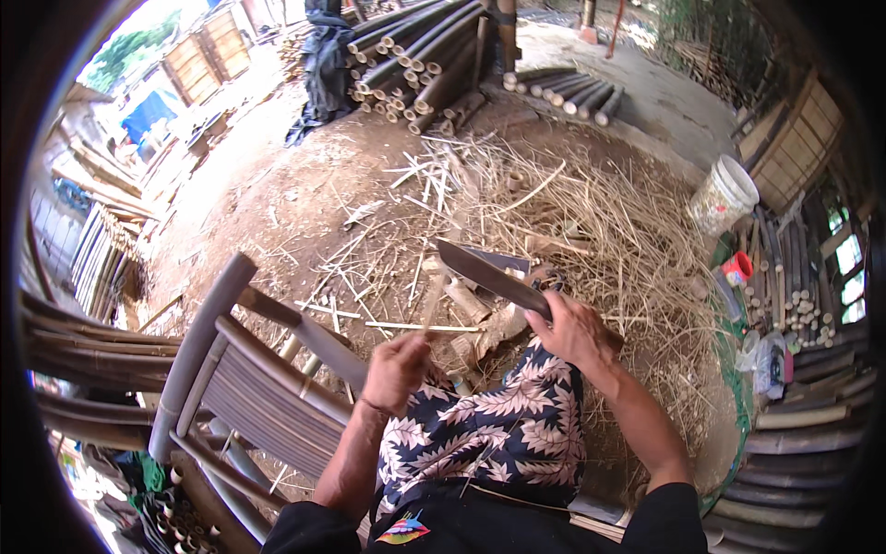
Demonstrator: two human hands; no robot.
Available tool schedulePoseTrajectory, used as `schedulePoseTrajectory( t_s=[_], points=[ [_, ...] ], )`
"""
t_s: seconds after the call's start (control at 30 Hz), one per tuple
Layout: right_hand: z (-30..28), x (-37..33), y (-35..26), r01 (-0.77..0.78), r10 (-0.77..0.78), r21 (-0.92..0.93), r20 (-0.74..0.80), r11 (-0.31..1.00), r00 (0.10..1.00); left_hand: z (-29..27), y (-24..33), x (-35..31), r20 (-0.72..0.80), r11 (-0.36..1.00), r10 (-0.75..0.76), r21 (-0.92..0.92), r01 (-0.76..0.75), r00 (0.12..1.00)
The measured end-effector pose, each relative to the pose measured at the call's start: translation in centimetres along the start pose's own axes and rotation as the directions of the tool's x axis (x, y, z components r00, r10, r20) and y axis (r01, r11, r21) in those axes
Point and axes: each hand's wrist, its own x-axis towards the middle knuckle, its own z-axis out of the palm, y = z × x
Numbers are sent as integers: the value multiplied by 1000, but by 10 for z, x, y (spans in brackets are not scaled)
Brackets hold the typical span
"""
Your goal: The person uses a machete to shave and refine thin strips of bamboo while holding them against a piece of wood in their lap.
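Observation:
My right hand (577,331) is closed around the handle of a machete (489,280), whose long dark blade points up and to the left in front of my knees. In my closed left hand (395,374) a thin bamboo strip (434,297) stands upward, smeared by motion, close to the blade's tip. Blade and strip look close together, but I cannot tell if they touch. Below the blade, just past my knees, lie pale wood pieces (498,334). My lap is covered by leaf-patterned cloth (489,415).
A bamboo chair (268,392) stands close on my left. Bamboo shavings (618,231) heap over the ground ahead and to the right. Bamboo poles (415,69) are stacked at the back. At the right are a white bucket (724,194), a red cup (736,268) and more poles.

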Motion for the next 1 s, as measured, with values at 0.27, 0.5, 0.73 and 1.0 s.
schedulePoseTrajectory(
  t_s=[0.27, 0.5, 0.73, 1.0],
  points=[
    [-5, -54, -22, 50, -27, 109, -202, 993, 979, -5, -31, -42, -40, 996, 70, -43, -72, 997],
    [56, -61, -73, 151, -147, 29, -111, 988, 983, 24, -60, -49, -66, 931, 255, 287, -226, 965],
    [79, -45, -71, 205, -201, 8, -163, 979, 966, 12, -75, -76, -106, 888, 272, 411, -207, 956],
    [26, 5, 4, -263, 258, -44, -86, 964, 962, -14, -82, -158, -4, 871, 191, 461, -168, 981]
  ],
)
